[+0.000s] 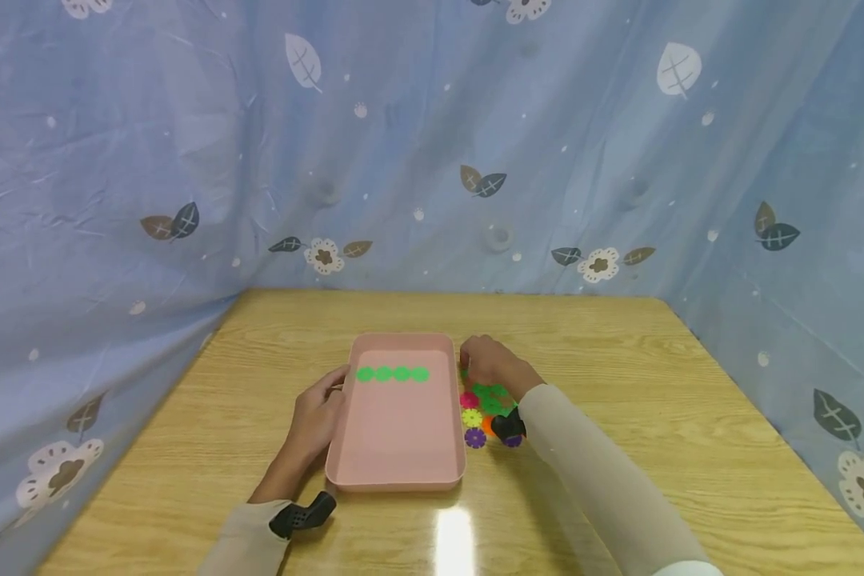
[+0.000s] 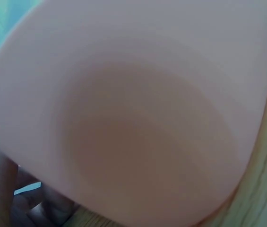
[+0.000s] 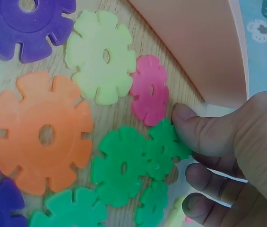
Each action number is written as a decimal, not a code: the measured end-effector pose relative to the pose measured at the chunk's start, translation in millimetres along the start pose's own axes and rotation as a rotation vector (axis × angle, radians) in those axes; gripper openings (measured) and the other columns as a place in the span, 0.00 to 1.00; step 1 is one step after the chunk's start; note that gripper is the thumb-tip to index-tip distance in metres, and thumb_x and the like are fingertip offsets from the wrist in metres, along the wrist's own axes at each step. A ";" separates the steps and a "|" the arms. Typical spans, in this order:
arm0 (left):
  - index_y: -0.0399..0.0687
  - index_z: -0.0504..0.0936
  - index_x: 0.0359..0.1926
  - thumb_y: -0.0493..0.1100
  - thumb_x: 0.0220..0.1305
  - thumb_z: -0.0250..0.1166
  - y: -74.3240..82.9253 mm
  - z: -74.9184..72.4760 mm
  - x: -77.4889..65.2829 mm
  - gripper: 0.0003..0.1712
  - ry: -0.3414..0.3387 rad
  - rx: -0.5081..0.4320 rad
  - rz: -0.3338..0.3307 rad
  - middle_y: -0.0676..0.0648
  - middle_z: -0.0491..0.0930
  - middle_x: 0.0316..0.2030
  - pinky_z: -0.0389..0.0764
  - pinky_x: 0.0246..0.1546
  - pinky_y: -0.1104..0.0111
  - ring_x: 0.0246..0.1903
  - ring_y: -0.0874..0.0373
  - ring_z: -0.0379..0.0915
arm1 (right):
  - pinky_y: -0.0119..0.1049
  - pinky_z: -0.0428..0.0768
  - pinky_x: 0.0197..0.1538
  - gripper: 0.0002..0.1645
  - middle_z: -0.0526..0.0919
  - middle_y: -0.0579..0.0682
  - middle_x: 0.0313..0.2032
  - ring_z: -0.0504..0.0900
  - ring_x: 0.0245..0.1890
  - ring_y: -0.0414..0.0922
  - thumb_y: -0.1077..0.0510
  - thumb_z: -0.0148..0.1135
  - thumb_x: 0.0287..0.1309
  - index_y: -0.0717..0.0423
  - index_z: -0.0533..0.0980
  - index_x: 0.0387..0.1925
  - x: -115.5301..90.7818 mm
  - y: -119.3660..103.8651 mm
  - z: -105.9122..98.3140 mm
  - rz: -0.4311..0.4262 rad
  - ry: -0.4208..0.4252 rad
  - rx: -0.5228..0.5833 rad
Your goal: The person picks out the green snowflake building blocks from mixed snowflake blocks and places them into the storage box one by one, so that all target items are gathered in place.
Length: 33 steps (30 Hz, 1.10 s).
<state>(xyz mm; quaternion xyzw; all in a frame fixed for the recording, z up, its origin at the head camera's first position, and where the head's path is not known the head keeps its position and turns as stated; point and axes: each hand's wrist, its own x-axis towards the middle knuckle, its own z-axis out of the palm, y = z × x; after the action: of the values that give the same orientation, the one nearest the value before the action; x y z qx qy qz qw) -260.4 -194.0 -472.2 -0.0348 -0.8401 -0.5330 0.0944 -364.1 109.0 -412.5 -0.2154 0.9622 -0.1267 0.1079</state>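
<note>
A pink tray (image 1: 399, 432) lies on the table with a row of several green snowflake discs (image 1: 402, 374) near its far end. My left hand (image 1: 318, 416) grips the tray's left wall at the rim; the tray's pink side fills most of the left wrist view. Just outside the right wall, my right hand (image 1: 491, 362) is low over loose discs. Its thumb (image 3: 204, 132) lies against a green snowflake disc (image 3: 164, 144) and pinches it; the index finger is mostly hidden behind the thumb. Other green discs (image 3: 121, 165) lie right beside it.
Close to the tray's right side lie a pink disc (image 3: 150, 90), a yellow disc (image 3: 93, 56), an orange disc (image 3: 24, 132) and purple discs (image 1: 475, 438). The wooden table (image 1: 619, 360) is bounded by a blue patterned curtain (image 1: 403, 144) at the back and sides.
</note>
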 end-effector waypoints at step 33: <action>0.43 0.69 0.73 0.38 0.74 0.45 2.3 0.0 -5.7 0.28 -0.009 -0.021 -0.006 0.39 0.75 0.63 0.83 0.48 0.58 0.55 0.44 0.80 | 0.45 0.84 0.49 0.13 0.85 0.58 0.45 0.85 0.42 0.51 0.71 0.59 0.64 0.62 0.83 0.48 -6.2 -5.5 -21.3 -0.086 0.230 0.221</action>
<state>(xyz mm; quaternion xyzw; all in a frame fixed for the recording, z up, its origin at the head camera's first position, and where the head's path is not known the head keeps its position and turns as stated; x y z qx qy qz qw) -254.5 -192.8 -471.3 -0.0357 -0.8349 -0.5420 0.0886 -362.0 111.1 -389.8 -0.2272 0.9384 -0.2600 0.0146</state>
